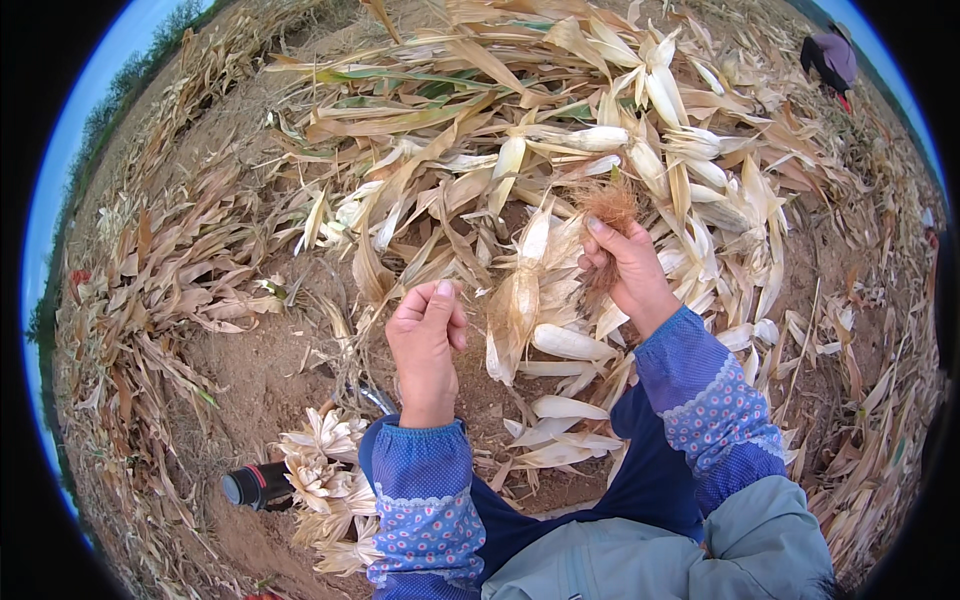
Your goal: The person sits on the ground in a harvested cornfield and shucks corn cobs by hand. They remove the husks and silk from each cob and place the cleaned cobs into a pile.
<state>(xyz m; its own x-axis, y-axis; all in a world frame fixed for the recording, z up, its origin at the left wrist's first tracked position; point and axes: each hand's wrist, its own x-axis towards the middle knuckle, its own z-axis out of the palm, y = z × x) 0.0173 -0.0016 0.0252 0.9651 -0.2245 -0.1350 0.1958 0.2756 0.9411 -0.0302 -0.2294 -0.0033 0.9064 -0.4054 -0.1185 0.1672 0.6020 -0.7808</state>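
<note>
My right hand [626, 259] is closed on a tuft of reddish-brown corn silk [609, 206], whose strands stick out above and below the fingers. To its left, my left hand [431, 326] is raised with the fingers curled and the thumb on top; no object shows in it. Pale dry corn husks [529, 277] lie on the ground between and beyond the hands. More loose husks [570, 409] are near my knees. Blue patterned sleeve covers reach both wrists.
A heap of dry corn stalks and leaves [450, 67] spreads ahead. At lower left are a bundle of husks [326, 480], a black flask-like object with a red ring [259, 484] and a partly hidden metal thing [375, 397]. Another person [831, 58] bends at upper right.
</note>
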